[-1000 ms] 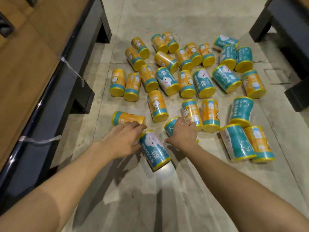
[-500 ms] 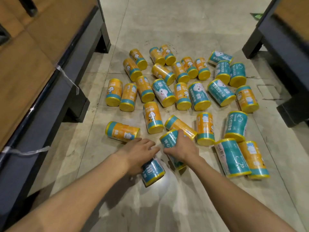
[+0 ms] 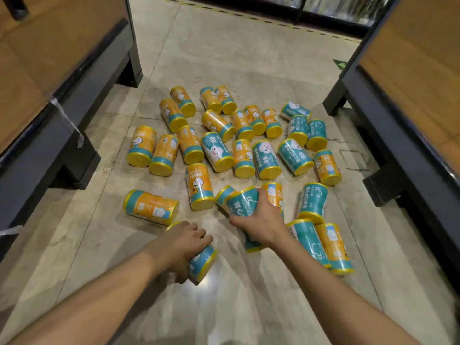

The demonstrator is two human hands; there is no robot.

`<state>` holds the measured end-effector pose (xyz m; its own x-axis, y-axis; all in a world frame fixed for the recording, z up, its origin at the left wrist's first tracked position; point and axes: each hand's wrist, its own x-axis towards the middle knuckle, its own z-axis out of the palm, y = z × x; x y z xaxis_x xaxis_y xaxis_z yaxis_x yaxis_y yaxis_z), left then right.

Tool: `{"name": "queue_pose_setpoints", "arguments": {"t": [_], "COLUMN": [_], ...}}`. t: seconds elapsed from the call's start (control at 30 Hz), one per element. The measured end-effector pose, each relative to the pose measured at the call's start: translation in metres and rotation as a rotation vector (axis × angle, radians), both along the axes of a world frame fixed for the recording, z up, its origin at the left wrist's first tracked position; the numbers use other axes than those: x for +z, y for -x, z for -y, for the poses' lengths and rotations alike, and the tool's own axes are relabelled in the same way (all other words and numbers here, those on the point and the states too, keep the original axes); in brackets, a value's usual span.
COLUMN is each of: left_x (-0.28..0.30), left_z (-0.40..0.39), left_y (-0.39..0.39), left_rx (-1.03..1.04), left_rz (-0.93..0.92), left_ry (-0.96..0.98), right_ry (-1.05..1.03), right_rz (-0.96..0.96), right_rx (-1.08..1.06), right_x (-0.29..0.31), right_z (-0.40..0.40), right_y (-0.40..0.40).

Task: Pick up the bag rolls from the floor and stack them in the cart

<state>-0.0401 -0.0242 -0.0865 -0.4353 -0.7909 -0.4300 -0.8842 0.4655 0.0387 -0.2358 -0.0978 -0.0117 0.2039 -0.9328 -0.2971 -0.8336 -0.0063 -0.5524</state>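
Several orange and teal bag rolls with yellow ends lie scattered on the tiled floor [image 3: 249,58]. My left hand [image 3: 185,242] grips a teal roll [image 3: 202,261] near the floor in the foreground. My right hand [image 3: 258,221] holds another teal roll [image 3: 240,204], its upper end tilted up and away from me. An orange roll [image 3: 150,206] lies on its side just left of my hands. Two more rolls, teal [image 3: 308,241] and orange [image 3: 334,247], lie to the right of my right wrist. No cart is in view.
A wood-topped display table with a dark base [image 3: 62,125] borders the left side. A second one [image 3: 403,115] borders the right. Dark shelving [image 3: 311,11] runs across the far end of the aisle. Open floor lies beyond the rolls.
Both hands have closed round teal rolls and drawn them toward me. The right hand's roll has tipped up off the floor. The view has tilted up, showing more of the aisle.
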Motion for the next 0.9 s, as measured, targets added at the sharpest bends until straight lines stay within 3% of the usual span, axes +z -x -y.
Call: {"name": "queue_pose_setpoints", "arguments": {"t": [0.17, 0.27, 0.4, 0.5, 0.67, 0.9], "left_x": [0.034, 0.062, 0.118, 0.195, 0.370, 0.694], "left_z": [0.000, 0.011, 0.017, 0.015, 0.004, -0.021], "left_y": [-0.008, -0.012, -0.019, -0.018, -0.012, 0.020], "left_rx": [0.657, 0.980, 1.188, 1.265, 1.245, 1.118], "left_rz": [-0.639, -0.932, -1.297, -1.522, -1.538, -1.552], "left_ry": [-0.017, -0.029, 0.044, 0.027, 0.042, 0.127], "right_ry": [-0.009, 0.008, -0.021, -0.038, -0.060, 0.016], "right_rz": [0.137, 0.224, 0.352, 0.451, 0.644, 0.745], "right_rx": [-0.065, -0.102, -0.171, -0.225, -0.279, -0.261], "right_x": [0.017, 0.033, 0.074, 0.128, 0.286, 0.613], "right_z": [-0.002, -0.001, -0.005, -0.012, -0.022, -0.048], "right_y": [0.000, 0.000, -0.002, -0.001, 0.003, 0.023]}}
